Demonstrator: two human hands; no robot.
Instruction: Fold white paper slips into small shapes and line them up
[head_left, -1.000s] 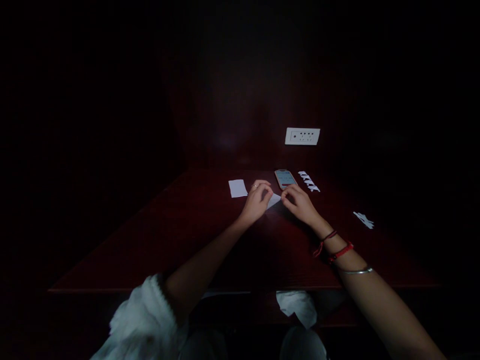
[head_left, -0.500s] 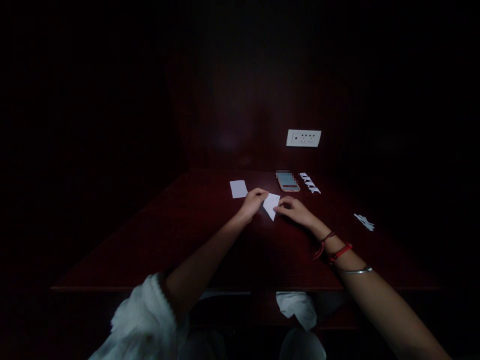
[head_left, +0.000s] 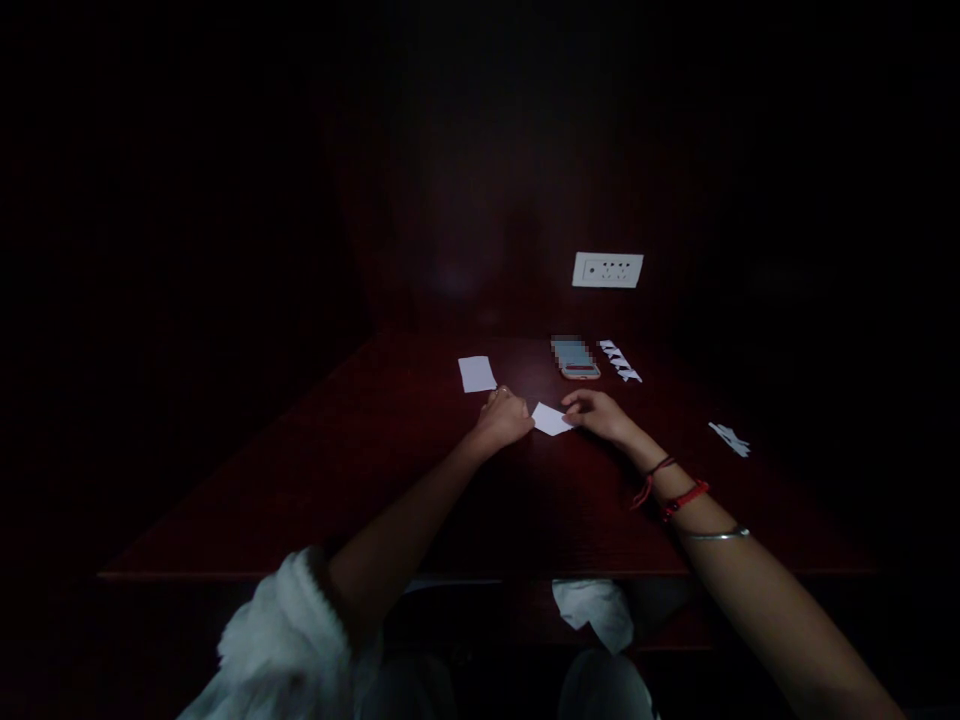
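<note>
Dark red wood table (head_left: pixel 420 480), filling the middle of the frame, dimly lit.

Item 1: folded white paper (head_left: pixel 551 420), small, lying flat on the table just right of frame centre, between the two hands.

Item 2: left hand (head_left: pixel 504 418), fingers curled in together, knuckles against the paper's left edge. Whether it pinches the paper cannot be told. White fluffy sleeve (head_left: pixel 285 650) at the lower left.

Item 3: right hand (head_left: pixel 600 412), fingers stretched low over the table, tips at the paper's right corner. Pressing or gripping cannot be told. Red cord bracelets (head_left: pixel 679 497) and a thin metal bangle (head_left: pixel 716 535) sit on the wrist and forearm.

Item 4: white paper square (head_left: pixel 477 373), flat, above and left of the left hand, apart from it.

Item 5: phone (head_left: pixel 576 358), above the right hand, screen up.

Item 6: cut paper strip (head_left: pixel 619 361), just right of the phone.

Item 7: paper scrap (head_left: pixel 729 439), at the right of the frame, well apart from the hands.

Item 8: white wall socket (head_left: pixel 607 270), above the phone on the dark panel.
</note>
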